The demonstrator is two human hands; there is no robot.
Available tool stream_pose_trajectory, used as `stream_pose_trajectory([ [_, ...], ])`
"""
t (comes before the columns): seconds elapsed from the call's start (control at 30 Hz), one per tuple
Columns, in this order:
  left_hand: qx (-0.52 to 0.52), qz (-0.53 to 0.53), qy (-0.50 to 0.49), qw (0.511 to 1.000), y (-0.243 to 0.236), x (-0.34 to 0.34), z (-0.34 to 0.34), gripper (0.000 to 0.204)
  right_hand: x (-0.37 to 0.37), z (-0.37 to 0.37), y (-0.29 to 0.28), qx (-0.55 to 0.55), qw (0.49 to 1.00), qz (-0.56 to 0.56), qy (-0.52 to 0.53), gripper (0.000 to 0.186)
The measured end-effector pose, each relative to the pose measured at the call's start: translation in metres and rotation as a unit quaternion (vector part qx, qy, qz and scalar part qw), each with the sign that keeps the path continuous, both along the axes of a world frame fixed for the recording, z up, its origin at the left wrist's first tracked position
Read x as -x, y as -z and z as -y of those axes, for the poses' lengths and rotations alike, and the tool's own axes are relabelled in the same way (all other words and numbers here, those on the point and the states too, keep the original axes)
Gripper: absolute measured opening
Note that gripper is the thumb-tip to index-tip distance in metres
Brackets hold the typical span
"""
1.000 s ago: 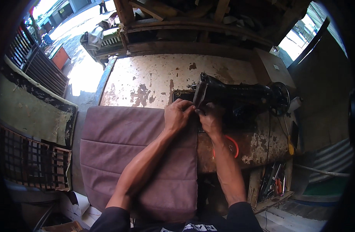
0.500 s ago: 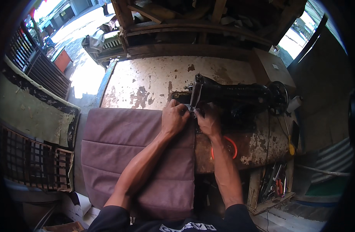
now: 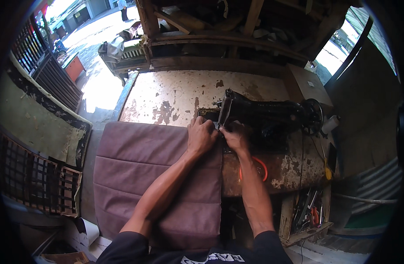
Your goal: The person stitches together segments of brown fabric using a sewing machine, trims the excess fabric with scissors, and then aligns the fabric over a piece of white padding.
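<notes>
A black sewing machine (image 3: 268, 110) sits on the worn worktable (image 3: 151, 92). A maroon padded fabric piece (image 3: 144, 180) with parallel seams lies left of and below it, its upper right corner reaching the machine's needle end. My left hand (image 3: 202, 134) rests with bent, closed fingers on that corner, left of the presser foot. My right hand (image 3: 235, 136) is closed in a pinch just right of the presser foot; what lies between its fingertips is hidden or too small to name. An orange loop (image 3: 263, 169) lies partly behind my right forearm.
Wooden framing (image 3: 219, 37) rises behind the table. A thread cone (image 3: 331, 124) and a yellow-handled tool (image 3: 328, 169) are at the right, tools (image 3: 314, 211) below. Upholstered panels (image 3: 52, 119) stand at left. A person (image 3: 122, 9) stands on the sunlit ground outside.
Both hands stay at the needle end, with small shifts in the fingers; my left fingers are a little less bunched toward the needle. The whole view has shifted slightly.
</notes>
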State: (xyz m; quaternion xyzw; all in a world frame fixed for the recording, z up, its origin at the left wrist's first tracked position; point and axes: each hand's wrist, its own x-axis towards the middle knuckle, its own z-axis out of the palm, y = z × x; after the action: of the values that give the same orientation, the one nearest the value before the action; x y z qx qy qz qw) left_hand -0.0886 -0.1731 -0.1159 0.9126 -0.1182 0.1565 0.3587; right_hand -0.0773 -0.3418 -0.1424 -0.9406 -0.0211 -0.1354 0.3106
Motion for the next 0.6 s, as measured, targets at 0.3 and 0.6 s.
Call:
stream_pose_trajectory([
  [0.3,0.005,-0.009,-0.052,0.999,0.001,-0.002,0.0,0.019,0.011,-0.004,-0.006,0.026,0.994,0.104,-0.016,0.02],
  [0.6,0.029,-0.011,0.001,1.0,-0.004,0.002,-0.001,0.019,0.004,0.012,0.015,0.164,0.97,0.177,0.014,0.01],
])
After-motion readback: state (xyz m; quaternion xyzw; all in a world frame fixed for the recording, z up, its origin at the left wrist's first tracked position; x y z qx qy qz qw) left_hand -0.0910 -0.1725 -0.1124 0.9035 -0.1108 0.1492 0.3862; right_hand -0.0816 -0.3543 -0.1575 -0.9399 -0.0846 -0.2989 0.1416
